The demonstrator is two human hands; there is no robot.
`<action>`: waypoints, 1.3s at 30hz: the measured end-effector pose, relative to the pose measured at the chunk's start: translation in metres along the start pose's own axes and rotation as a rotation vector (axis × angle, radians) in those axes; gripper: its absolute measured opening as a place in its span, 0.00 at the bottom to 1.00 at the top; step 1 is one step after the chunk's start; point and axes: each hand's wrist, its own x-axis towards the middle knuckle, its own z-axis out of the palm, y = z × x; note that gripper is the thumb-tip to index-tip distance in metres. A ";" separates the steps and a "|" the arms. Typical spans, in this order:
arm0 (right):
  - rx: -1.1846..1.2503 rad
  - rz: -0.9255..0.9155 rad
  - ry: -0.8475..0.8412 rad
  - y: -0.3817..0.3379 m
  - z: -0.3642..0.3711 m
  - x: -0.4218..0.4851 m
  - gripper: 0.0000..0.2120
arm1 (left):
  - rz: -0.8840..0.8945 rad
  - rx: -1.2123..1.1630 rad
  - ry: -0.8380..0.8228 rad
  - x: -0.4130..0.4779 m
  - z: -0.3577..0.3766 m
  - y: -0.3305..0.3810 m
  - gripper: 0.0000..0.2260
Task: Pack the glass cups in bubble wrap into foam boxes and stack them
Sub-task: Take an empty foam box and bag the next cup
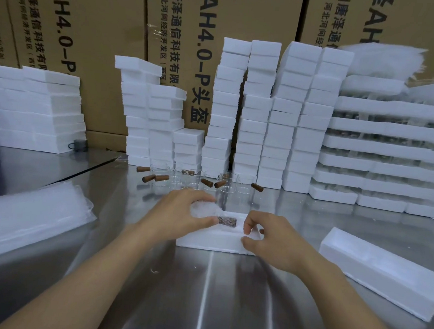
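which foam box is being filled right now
The small foam box at centre front: the right hand pinches its near edge and the left hand holds a bubble-wrapped cup at its opening. The long foam tray to the right lies untouched.

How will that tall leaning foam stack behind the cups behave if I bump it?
The stack is tall, narrow and visibly bowed, so it would probably topple easily. Its boxes look like light foam, likely to slide apart rather than resist. Falling boxes might hit the glass cups standing just in front.
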 end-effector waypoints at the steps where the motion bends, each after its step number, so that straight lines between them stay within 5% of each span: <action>1: 0.015 -0.005 -0.005 0.001 0.000 0.000 0.07 | 0.003 -0.023 -0.002 0.001 0.000 -0.001 0.28; 6: -0.070 0.111 0.200 0.017 -0.011 0.001 0.14 | -0.056 -0.062 -0.191 0.005 -0.014 -0.013 0.40; 9: -0.240 0.383 0.398 0.038 -0.025 -0.001 0.16 | -0.090 -0.083 -0.213 0.005 -0.011 -0.022 0.35; 12: -0.310 0.587 0.346 0.060 -0.031 -0.005 0.21 | -0.113 -0.119 -0.168 0.007 -0.007 -0.025 0.33; 15: -0.183 0.556 0.281 0.073 -0.030 -0.004 0.24 | -0.134 -0.153 -0.189 0.007 -0.009 -0.026 0.34; 20: -0.064 0.321 0.278 0.068 -0.023 0.002 0.26 | -0.152 -0.231 -0.213 0.007 -0.011 -0.029 0.20; 27: -0.296 0.545 0.293 0.067 -0.025 -0.004 0.25 | -0.149 -0.283 -0.219 0.006 -0.010 -0.027 0.25; 31: 0.070 0.258 0.511 0.045 -0.030 -0.001 0.17 | -0.170 -0.483 -0.082 0.008 -0.017 -0.015 0.27; 34: 0.852 0.106 0.539 0.006 -0.044 0.001 0.17 | -0.153 -0.526 0.112 0.011 -0.021 -0.008 0.20; 36: 1.333 0.018 0.420 -0.010 -0.050 0.000 0.19 | -0.105 -0.456 0.151 0.010 -0.021 -0.007 0.31; 39: 1.606 -0.041 0.288 -0.017 -0.050 -0.001 0.19 | -0.023 -0.413 0.095 0.006 -0.018 -0.003 0.47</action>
